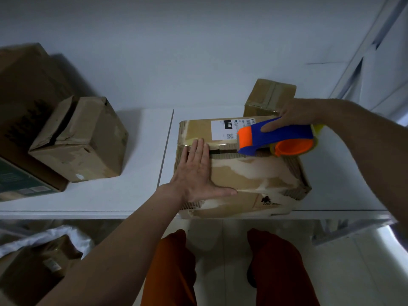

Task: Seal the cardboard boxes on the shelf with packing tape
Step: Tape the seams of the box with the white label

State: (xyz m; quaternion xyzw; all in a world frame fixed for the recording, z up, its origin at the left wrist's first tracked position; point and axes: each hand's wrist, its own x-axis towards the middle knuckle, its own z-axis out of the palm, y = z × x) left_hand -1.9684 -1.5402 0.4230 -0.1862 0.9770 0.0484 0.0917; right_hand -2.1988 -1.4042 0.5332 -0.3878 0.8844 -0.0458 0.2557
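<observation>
R hand [295,117] grips the tape dispenser [279,138] over the box [249,173] seam; seam's long axis runs from the dispenser toward the L hand [196,173], which lies flat, fingers straight, pressing the flaps near the seam's far end.

A white shelf [123,195] runs across the middle. A big worn cardboard box [254,175] sits on it near the front edge, at about 3 o'clock from the middle of the shelf. A small taped box [268,96] stands just behind it, at 1 o'clock. At 9 o'clock sits a crumpled brown box [88,138], with a tall box [26,89] and a green box [19,180] beside it
</observation>
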